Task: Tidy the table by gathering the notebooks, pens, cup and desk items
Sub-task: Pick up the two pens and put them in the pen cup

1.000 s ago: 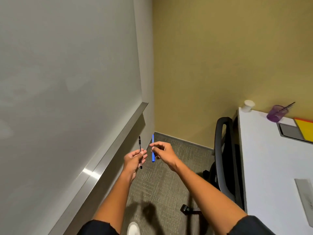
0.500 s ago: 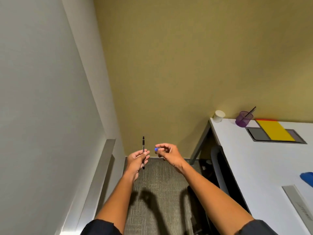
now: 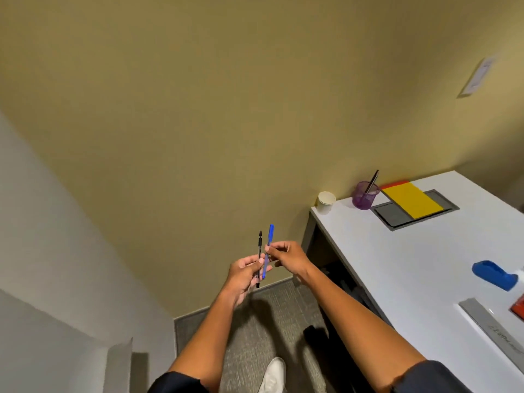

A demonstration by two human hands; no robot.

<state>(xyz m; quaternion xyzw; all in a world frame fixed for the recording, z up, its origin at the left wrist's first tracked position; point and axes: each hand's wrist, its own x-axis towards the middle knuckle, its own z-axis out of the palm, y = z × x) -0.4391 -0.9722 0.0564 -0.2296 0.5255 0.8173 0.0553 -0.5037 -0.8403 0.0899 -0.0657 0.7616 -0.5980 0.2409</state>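
My left hand holds a thin black pen upright in front of me, away from the table. My right hand pinches a blue pen that stands right beside the black one, its lower end against my left fingers. On the white table at the right stand a white paper cup on the far corner and a purple mesh pen holder with one pen in it. A yellow notebook lies on a red one by the wall.
A blue tape dispenser and a metal ruler lie near the table's right side. A grey cable hatch sits under the notebooks. Carpet floor, my white shoe and a wall corner lie ahead; a whiteboard edge shows lower left.
My view has swung right, from the whiteboard toward the table. My right hand has brought the blue pen upright against the black pen in my left hand.
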